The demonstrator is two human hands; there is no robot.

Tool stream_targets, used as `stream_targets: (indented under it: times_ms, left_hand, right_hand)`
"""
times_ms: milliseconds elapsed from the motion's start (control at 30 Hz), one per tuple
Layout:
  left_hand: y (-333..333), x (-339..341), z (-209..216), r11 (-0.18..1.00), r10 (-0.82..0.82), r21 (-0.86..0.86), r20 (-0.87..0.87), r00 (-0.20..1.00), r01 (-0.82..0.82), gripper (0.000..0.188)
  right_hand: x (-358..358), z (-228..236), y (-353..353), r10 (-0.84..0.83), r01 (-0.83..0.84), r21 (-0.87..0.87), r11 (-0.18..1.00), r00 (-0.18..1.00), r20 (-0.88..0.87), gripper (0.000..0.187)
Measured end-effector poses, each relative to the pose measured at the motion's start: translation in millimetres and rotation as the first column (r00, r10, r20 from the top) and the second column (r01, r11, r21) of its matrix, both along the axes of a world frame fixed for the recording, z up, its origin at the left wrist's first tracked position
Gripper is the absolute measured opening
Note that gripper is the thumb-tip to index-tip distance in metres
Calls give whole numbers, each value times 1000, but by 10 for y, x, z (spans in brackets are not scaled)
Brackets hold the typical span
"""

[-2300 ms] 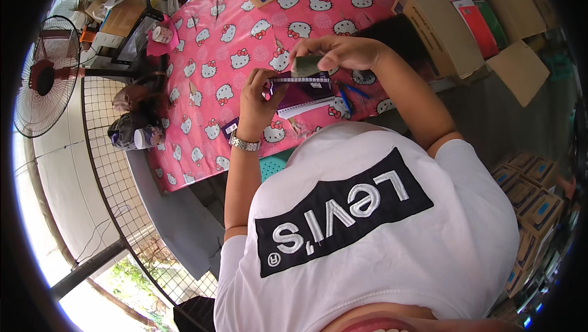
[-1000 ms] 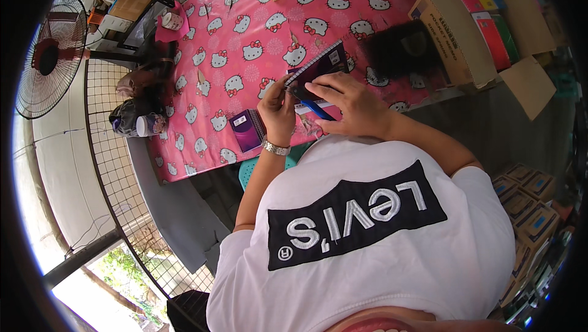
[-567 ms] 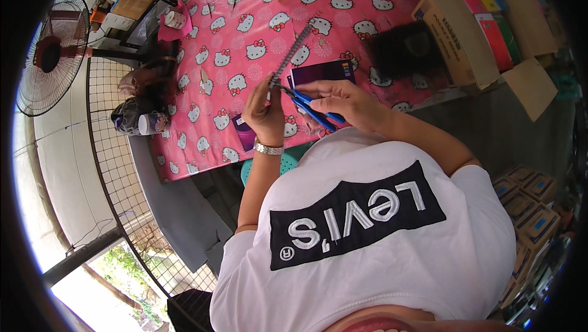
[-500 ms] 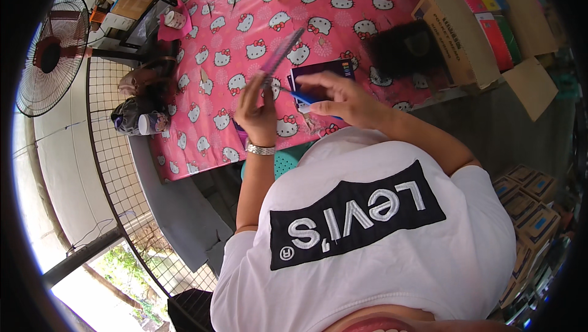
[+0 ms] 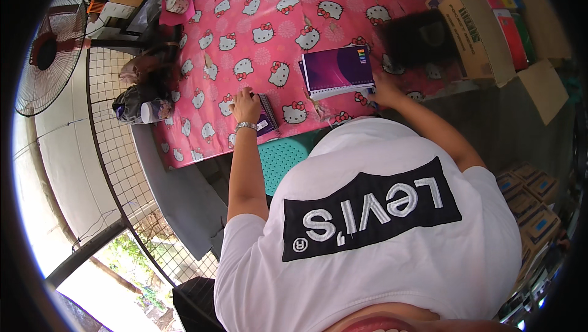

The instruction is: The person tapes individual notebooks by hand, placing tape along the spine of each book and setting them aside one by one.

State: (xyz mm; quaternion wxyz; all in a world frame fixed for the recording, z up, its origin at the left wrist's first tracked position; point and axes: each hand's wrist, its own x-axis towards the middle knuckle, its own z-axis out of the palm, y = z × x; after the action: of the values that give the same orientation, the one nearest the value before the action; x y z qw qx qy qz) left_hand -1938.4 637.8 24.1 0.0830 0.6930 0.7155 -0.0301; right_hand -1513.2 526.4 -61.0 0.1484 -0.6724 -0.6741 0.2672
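My left hand [image 5: 246,108] lies over the left side of a small purple spiral notebook [image 5: 267,118] near the table's front edge, its fingers apart. Whether others lie under that notebook is hidden. To the right sits a stack of purple-covered spiral notebooks [image 5: 338,70], white page edges showing at the front. My right hand [image 5: 387,92] is low beside the stack's right front corner, closed around a blue-handled tool [image 5: 372,93]. Only a little of that tool shows, and its kind cannot be made out.
A pink cartoon-print cloth [image 5: 226,63] covers the table. An open carton [image 5: 462,32] with colourful packs and a dark blurred object [image 5: 422,41] stand at the right. Cups and bags [image 5: 138,102] line the left side, near a fan [image 5: 52,53]. A green stool [image 5: 285,160] is below.
The spiral notebook in my left hand has come down onto the table at the left. My right hand has moved away from it, rightward past the stack, with the blue-handled tool.
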Motion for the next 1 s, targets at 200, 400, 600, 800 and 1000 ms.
stream_targets:
  times_ms: [200, 400, 600, 800, 1000]
  left_hand:
    - [-450, -166, -133, 992, 126, 9, 97, 987, -128, 65]
    - [-725, -448, -332, 985, 173, -90, 408, 896, -149, 71]
    - [-606, -550, -305, 981, 192, -121, 470, 861, -152, 66]
    - [-452, 891, 900, 852, -419, 483, 400, 815, 201, 46]
    - [-437, 2056, 1382, 402, -904, 414, 34, 427, 817, 31]
  right_hand:
    - [242, 310, 529, -165, 167, -35, 985, 984, 68, 49]
    - [326, 132, 672, -108, 97, 59, 994, 969, 221, 35]
    - [488, 46, 753, -241, 245, 148, 958, 969, -46, 25]
    - [762, 736, 658, -356, 396, -28, 918, 791, -498, 26]
    - [478, 1433, 520, -159, 319, 222, 921, 830, -534, 26]
